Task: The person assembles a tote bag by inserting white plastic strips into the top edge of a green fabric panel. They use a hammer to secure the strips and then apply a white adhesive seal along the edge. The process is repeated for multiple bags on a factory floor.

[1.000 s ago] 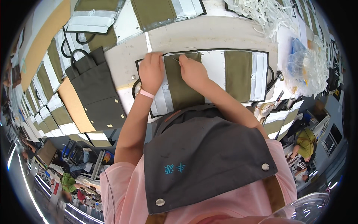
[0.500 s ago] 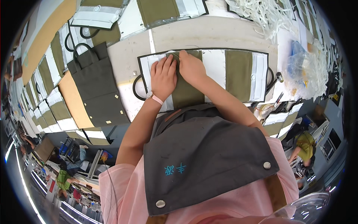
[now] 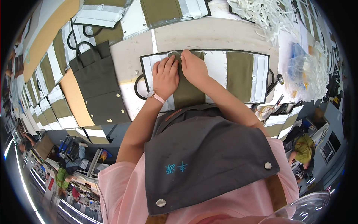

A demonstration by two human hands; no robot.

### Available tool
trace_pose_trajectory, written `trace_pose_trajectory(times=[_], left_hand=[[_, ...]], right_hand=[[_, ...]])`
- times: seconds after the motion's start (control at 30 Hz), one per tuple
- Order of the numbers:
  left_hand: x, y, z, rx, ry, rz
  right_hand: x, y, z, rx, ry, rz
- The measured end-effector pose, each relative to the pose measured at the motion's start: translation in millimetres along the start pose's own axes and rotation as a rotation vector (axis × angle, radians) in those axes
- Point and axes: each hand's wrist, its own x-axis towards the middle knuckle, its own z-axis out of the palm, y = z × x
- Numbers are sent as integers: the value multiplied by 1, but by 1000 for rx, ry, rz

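A flat bag panel (image 3: 214, 78) lies in front of me, white and olive green with a dark bound edge and a dark loop handle at each end. My left hand (image 3: 166, 76) rests on its left part, fingers stretched out and pressed on the fabric near the far edge. Close beside it, my right hand (image 3: 194, 67) is closed at the same far edge, on the olive section. What its fingertips hold, if anything, is hidden.
To the left lies a dark bag piece (image 3: 97, 86) with handles, on a tan board (image 3: 74, 100). More olive-and-white panels (image 3: 162, 13) lie along the back. White strips (image 3: 264, 20) and a clear plastic bag (image 3: 298, 71) pile up at the right, near a small metal-headed tool (image 3: 279, 78).
My right fingers have shifted slightly at the panel's far edge and curl in more. My left hand stays flat in about the same place. The whole view has moved a little.
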Motion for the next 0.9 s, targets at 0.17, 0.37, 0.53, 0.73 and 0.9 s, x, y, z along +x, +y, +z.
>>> trace_pose_trajectory(times=[0.17, 0.37, 0.53, 0.73, 0.9], left_hand=[[-4, -2, 3, -12, 11, -10], [-5, -5, 5, -63, 30, -42], [-5, -7, 8, -80, 67, -34], [-2, -4, 3, -51, 37, -34], [0, -18, 0, -37, -22, 50]], right_hand=[[-2, 1, 7, -219, 53, -317], [19, 15, 20, -272, 183, -505], [22, 11, 27, -271, 230, -436], [25, 9, 22, -288, 242, -489], [33, 9, 16, -358, 190, -568]])
